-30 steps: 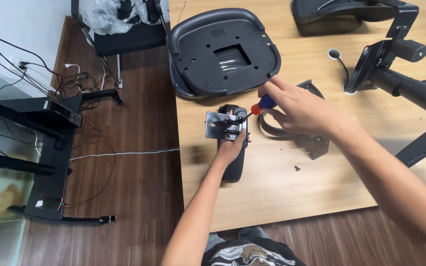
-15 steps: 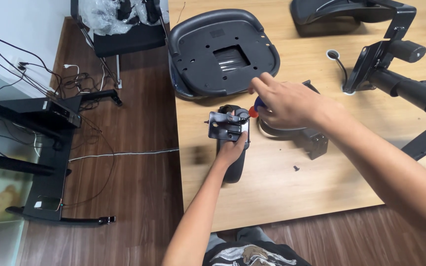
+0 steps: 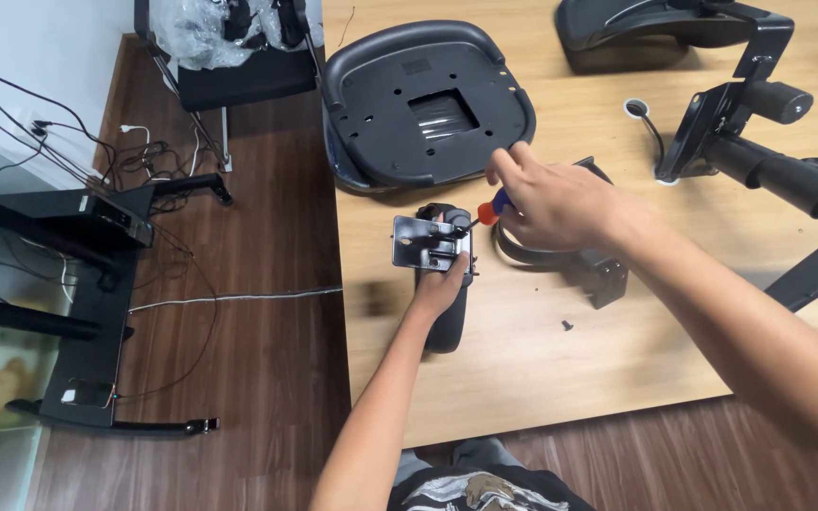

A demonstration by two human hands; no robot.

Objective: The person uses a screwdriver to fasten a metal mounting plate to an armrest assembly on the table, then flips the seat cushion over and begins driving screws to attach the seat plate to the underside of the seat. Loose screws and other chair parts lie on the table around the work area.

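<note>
My left hand [image 3: 439, 289] grips a black armrest [image 3: 447, 312] with a metal bracket [image 3: 426, 243], near the tabletop's [image 3: 523, 378] left edge. My right hand [image 3: 553, 203] is closed around an orange-handled screwdriver [image 3: 487, 210], tip at the bracket. A seat pan [image 3: 423, 104] sits just beyond, another black part [image 3: 598, 274] to the right, a loose screw [image 3: 568, 325] nearby. Bare wood lies toward me.
</note>
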